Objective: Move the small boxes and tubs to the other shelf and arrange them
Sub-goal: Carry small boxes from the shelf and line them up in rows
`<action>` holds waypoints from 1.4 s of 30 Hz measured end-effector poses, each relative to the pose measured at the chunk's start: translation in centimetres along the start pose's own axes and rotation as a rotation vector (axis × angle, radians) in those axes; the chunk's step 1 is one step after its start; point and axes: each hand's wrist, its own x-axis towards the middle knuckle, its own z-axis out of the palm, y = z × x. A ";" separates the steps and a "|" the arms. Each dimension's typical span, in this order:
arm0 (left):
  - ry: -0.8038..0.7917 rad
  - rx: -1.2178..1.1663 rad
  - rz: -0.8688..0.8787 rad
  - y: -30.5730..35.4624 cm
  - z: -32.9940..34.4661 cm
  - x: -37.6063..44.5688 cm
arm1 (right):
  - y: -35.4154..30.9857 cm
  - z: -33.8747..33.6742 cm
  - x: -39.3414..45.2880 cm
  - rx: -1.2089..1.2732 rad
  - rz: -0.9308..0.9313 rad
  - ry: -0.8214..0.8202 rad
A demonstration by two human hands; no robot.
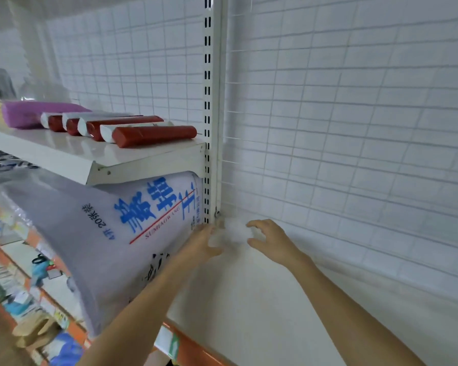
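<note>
**Tub at the back corner, blurred, grip half-formed**

Tub — a pale, blurred thing, likely a small clear tub or box, too smeared to say which — sits at the far left corner of the shelf, right by the upright post and wire back panel. Left hand is against its left side, fingers curled toward it; right hand has thumb and fingers spread round its right side. Whether either hand actually clamps it, cannot tell; reads as a loose two-handed hold or a placing touch.

Risks, judged from the layout:
- The big white sack leans out from the next bay and touches the left forearm; a nudge from the elbow could shift it.
- Tub is tight to post and panel; pushing further could jam or tilt it against the wire.
- If the hold is as loose as it looks, a clear slick tub could slip on lifting.
- Red tubes on the upper shelf lie near its edge; a raised arm bumping it could roll them off.
</note>
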 end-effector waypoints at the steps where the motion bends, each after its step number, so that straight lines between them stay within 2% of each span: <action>1: -0.005 -0.011 0.017 -0.4 0.5 1.1 | 0.0 0.8 1.2 -0.027 0.000 0.011; 5: -0.056 -0.005 0.069 -0.8 2.0 4.4 | 0.1 3.4 4.5 -0.155 0.035 -0.013; 9: -0.100 -0.192 0.074 -1.8 3.4 6.2 | 0.4 5.1 5.3 -0.158 0.115 -0.079; 13: -0.142 -0.343 0.028 -2.9 4.3 7.2 | 1.1 5.1 5.4 -0.133 0.053 0.031; 16: -0.160 -0.350 0.036 -3.2 4.7 7.7 | 1.4 4.0 4.9 -0.120 0.066 0.077; 19: -0.110 -0.315 0.060 -3.1 5.2 7.8 | 1.3 3.9 4.4 -0.140 0.132 -0.017; 22: -0.073 -0.346 0.056 -2.8 5.2 7.5 | 0.8 4.8 4.5 -0.059 0.196 -0.091; 27: -0.106 -0.302 0.099 -2.9 5.2 6.8 | 1.5 4.4 3.7 -0.109 0.105 -0.033; 30: -0.107 -0.256 0.185 -2.8 5.3 6.0 | 1.4 3.0 2.0 0.043 0.085 0.066; 33: -0.106 -0.212 0.265 -2.3 5.2 5.1 | 1.2 1.2 -0.2 0.409 0.240 0.214; 36: -0.167 -0.169 0.251 -1.5 5.0 5.2 | 1.6 -0.4 -2.6 0.654 0.390 0.303; 39: -0.192 -0.084 0.254 -0.6 4.7 5.3 | 2.4 -1.2 -5.0 0.703 0.490 0.348; 42: -0.112 0.035 0.384 -0.8 5.0 5.2 | 3.4 -1.5 -7.1 0.679 0.518 0.368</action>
